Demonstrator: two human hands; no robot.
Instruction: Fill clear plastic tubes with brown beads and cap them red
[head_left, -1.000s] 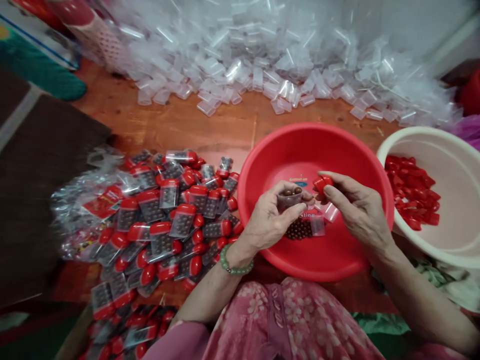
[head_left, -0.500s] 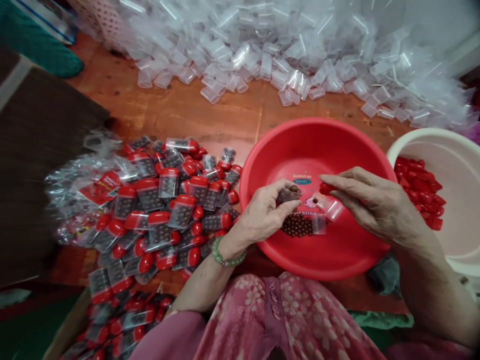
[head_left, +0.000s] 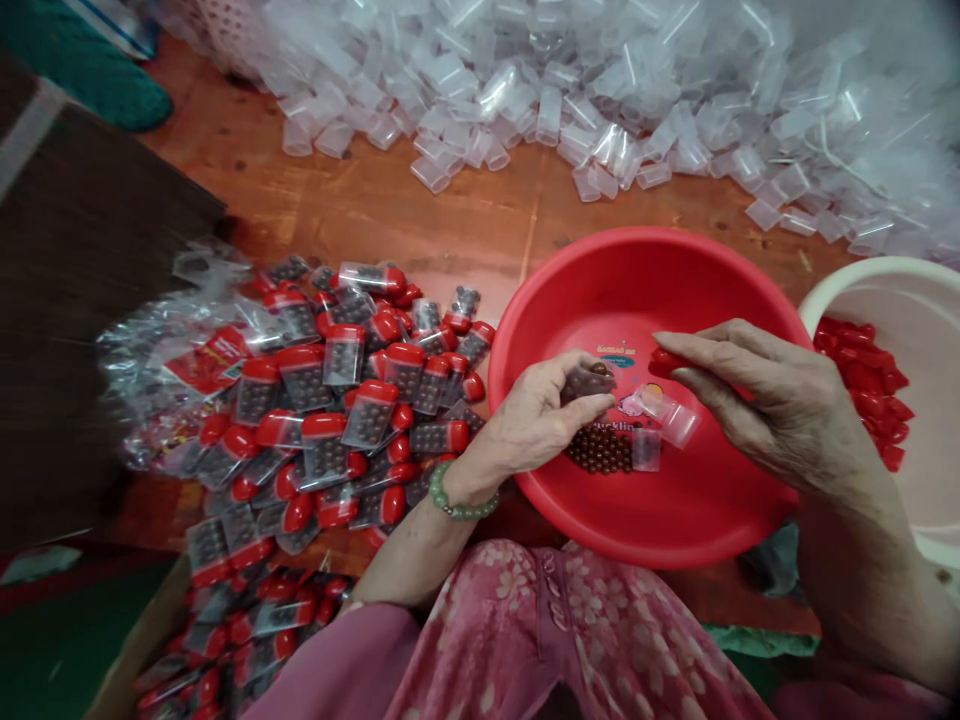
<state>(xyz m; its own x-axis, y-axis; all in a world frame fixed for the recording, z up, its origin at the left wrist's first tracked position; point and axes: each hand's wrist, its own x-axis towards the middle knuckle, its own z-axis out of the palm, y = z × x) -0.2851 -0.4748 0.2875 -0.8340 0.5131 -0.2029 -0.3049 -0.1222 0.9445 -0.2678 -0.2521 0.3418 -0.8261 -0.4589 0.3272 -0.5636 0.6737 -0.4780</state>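
My wooden work surface (head_left: 420, 225) bears loose clear plastic tubes (head_left: 480, 120) along the top, filled red-capped tubes (head_left: 367, 415) at left, a red basin (head_left: 645, 245) centre right, and a cream basin (head_left: 870, 268) at the right edge.

Head cam, worn by person, facing fwd & down, close above red basin (head_left: 645, 250), single view only

top (head_left: 480, 620): pink, pale blossom print | sleeve (head_left: 330, 660): plain pink | bracelet (head_left: 454, 503): 1 strand, green beads
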